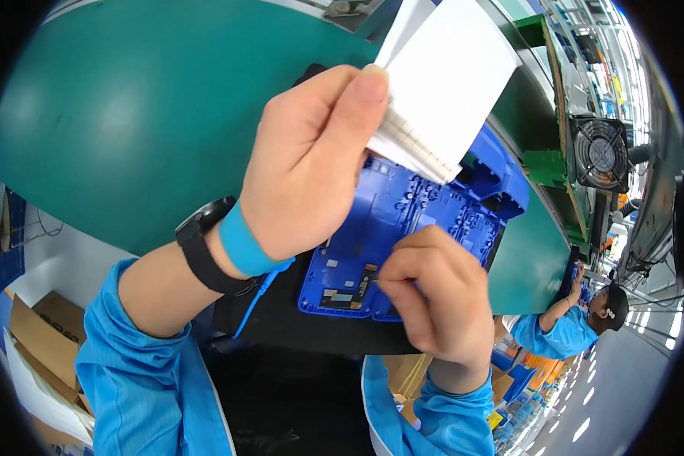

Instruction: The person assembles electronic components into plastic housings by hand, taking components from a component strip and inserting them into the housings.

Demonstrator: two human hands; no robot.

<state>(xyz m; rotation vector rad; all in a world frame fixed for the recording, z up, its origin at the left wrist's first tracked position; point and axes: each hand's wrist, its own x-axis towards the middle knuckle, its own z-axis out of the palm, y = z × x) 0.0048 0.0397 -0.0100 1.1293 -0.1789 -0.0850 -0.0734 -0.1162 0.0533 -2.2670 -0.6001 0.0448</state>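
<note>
My left hand (308, 163) grips a small stack of white sheets (456, 72), thumb on top. Along the lower edge of the stack runs a strip of small pale pieces (422, 144); their kind is unclear. Below the sheets lies a blue plastic housing (349, 254) with two halves side by side, showing ribs, screw posts and a few small pale patches inside. Over its near part, my right hand (441, 296) is closed in a pinch, thumb against curled fingers. Anything between those fingertips is too small to make out.
The housing rests on a black mat (273, 319) on a green table (144, 99). Another blue plastic part (501, 178) stands at its far right. Green-edged shelving (547, 167) and a fan (600, 154) line the right side. A co-worker in blue (562, 327) works farther right. A cardboard box (49, 334) sits lower left.
</note>
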